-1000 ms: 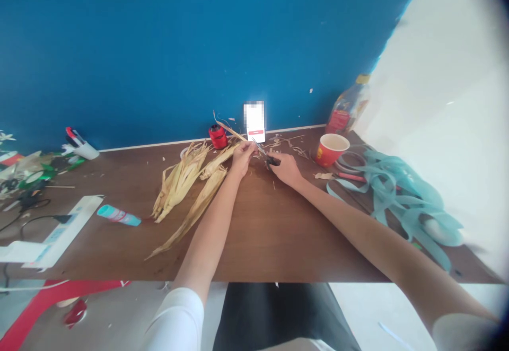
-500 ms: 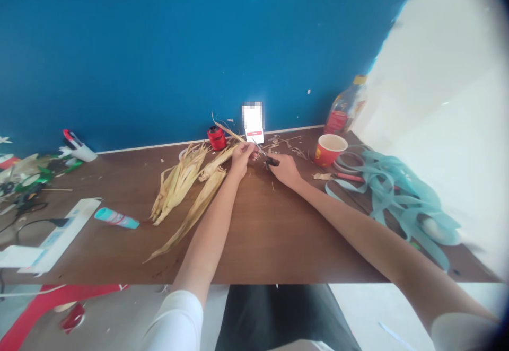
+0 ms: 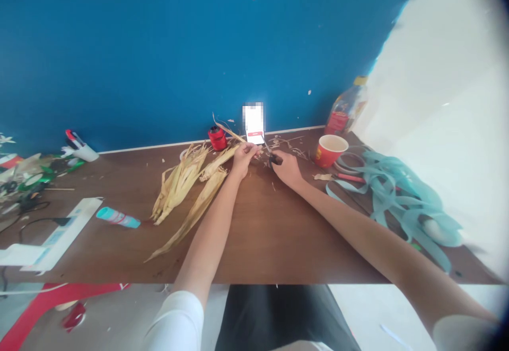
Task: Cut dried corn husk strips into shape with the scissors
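Observation:
Near the back of the table, my left hand [image 3: 244, 159] pinches a strip of dry corn husk [image 3: 229, 131], whose long end sticks up to the left past the fingers. Just right of it, my right hand [image 3: 287, 168] is closed round the black handles of a pair of scissors [image 3: 274, 159], blades pointing up and a little left. The blades are apart from my left fingers. More dry corn husks [image 3: 181, 184] lie left of my left hand, and one long husk [image 3: 191, 213] stretches toward the front edge. Small husk scraps [image 3: 294, 150] are scattered behind my right hand.
A lit phone [image 3: 253, 120] leans on the blue wall beside a red container [image 3: 217, 139]. To the right stand a red paper cup [image 3: 331, 150], a bottle [image 3: 345, 108] and teal ribbon [image 3: 405, 192]. A glue stick [image 3: 118, 217] and power strip [image 3: 66, 234] lie left.
The scissors have swung more upright and away from my left fingers. My left hand keeps its pinch on the husk, almost in the same place.

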`<state>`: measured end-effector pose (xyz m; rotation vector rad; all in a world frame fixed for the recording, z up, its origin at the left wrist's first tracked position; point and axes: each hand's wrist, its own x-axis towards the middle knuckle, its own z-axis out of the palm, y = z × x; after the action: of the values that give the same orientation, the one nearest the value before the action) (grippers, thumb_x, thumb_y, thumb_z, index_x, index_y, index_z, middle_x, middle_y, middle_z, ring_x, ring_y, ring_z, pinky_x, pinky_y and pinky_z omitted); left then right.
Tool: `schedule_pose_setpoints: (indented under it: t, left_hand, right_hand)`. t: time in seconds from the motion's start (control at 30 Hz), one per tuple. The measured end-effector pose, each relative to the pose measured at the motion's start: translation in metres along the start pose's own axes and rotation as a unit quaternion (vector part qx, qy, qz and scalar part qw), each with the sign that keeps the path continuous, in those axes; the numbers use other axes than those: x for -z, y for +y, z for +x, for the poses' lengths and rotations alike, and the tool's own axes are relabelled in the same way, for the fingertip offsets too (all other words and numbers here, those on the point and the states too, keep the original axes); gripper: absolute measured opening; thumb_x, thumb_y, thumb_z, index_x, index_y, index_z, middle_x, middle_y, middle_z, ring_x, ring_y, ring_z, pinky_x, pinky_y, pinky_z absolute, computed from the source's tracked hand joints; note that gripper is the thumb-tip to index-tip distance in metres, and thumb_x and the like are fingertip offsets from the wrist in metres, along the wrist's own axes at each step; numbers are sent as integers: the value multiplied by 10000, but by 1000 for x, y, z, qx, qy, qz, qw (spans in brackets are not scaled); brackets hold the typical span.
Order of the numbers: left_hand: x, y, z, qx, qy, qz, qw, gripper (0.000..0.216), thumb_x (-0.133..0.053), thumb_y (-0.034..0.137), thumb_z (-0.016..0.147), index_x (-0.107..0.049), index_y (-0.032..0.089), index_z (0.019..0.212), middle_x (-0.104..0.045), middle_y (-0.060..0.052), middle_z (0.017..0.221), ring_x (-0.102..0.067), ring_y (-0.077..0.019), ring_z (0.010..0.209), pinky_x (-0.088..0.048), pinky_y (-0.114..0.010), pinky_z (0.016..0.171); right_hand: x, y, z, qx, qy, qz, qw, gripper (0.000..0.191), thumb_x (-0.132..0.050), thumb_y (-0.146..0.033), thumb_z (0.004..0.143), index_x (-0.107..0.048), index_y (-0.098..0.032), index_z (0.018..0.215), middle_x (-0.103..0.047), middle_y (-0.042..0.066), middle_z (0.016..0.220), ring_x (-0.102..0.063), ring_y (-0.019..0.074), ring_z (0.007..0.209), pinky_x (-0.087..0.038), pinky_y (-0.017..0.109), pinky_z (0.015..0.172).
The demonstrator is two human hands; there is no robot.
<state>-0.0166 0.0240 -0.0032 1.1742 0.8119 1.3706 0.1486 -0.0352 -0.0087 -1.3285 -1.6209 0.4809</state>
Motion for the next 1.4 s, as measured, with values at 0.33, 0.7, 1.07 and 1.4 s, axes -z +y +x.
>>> schedule_pose_setpoints:
  t: [0.33, 0.7, 1.07, 1.4]
  left_hand:
    - [2, -4, 3, -6, -16, 34, 999, 187, -730, 304, 800, -703, 168, 925, -635, -5, 750, -571, -84, 670, -451, -205, 650]
    - [-4, -3, 1, 11, -5, 75, 997, 205, -704, 335, 835, -598, 159, 822, -611, 10, 675, -567, -88, 552, -428, -215, 553]
    - [-3, 3, 0, 41, 8, 10, 999, 264, -749, 352, 799, -617, 153, 912, -685, -25, 764, -642, -102, 659, -502, -226, 649]
    - [-3, 11, -1, 75, 3, -59, 995, 266, -711, 372, 832, -530, 180, 801, -605, 14, 724, -569, -69, 601, -446, -199, 606]
  right_hand:
    - [-1, 0, 0, -7, -7, -21, 1000, 287, -597, -257, 771, -739, -238, 1020, -743, 7, 852, -663, 201, 764, -502, 294, 747]
    - [1, -4, 1, -30, -21, -54, 998, 295, -603, -275, 772, -733, -247, 1035, -741, 10, 868, -657, 197, 792, -502, 300, 773]
    - [1, -3, 0, -18, -27, -57, 998, 289, -598, -276, 781, -728, -246, 1038, -742, 9, 864, -651, 188, 774, -491, 294, 767]
    - [3, -16, -2, -23, -49, -130, 990, 341, -609, -256, 785, -728, -256, 1105, -759, 36, 938, -679, 231, 861, -490, 313, 778]
